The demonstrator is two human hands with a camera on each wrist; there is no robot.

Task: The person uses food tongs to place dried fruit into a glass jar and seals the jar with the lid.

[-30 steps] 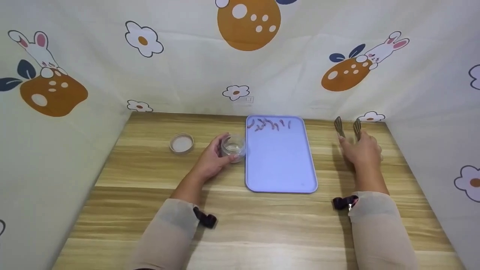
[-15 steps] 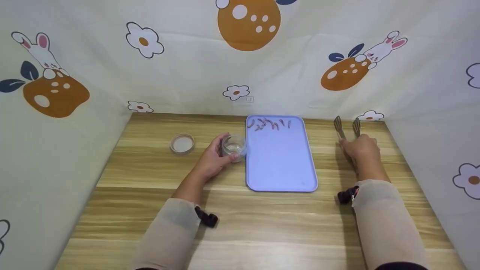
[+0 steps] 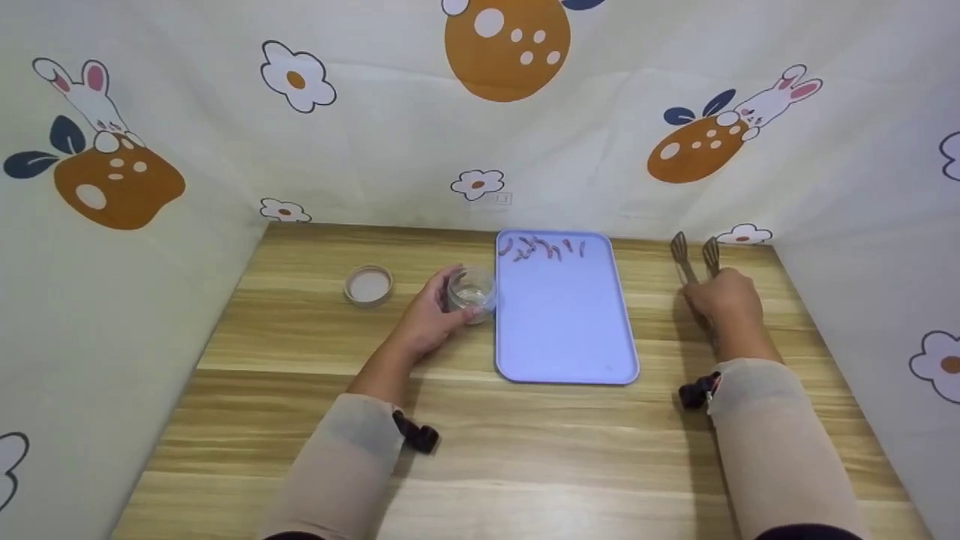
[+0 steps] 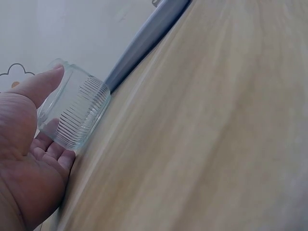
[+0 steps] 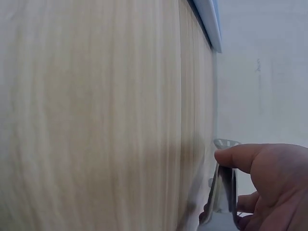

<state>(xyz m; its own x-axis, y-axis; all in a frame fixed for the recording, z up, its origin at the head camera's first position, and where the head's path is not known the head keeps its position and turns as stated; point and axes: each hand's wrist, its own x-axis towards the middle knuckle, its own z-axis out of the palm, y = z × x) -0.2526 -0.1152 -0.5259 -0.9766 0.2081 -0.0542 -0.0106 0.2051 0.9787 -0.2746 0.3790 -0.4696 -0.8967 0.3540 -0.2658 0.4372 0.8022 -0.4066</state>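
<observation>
In the head view my left hand (image 3: pixel 431 315) curves round a clear open jar (image 3: pixel 472 294), thumb on the near side and fingers behind. The left wrist view shows the jar's ribbed wall (image 4: pixel 84 113) standing upright on the table. The jar is right beside the left edge of a pale blue tray (image 3: pixel 566 315). Small reddish-brown curved pieces (image 3: pixel 544 247) lie in a row along the tray's far end. On the right, my right hand (image 3: pixel 727 304) grips metal tongs (image 3: pixel 681 259), whose two slotted ends point to the back wall, spread apart.
A round lid (image 3: pixel 368 285) lies on the wooden table (image 3: pixel 300 337) left of my left hand. A pale cloth (image 3: pixel 390 135) printed with rabbits, oranges and flowers walls in the table at the back and both sides.
My right hand has turned slightly over the tongs and its forearm has come a little forward. The left hand and jar stay put beside the tray.
</observation>
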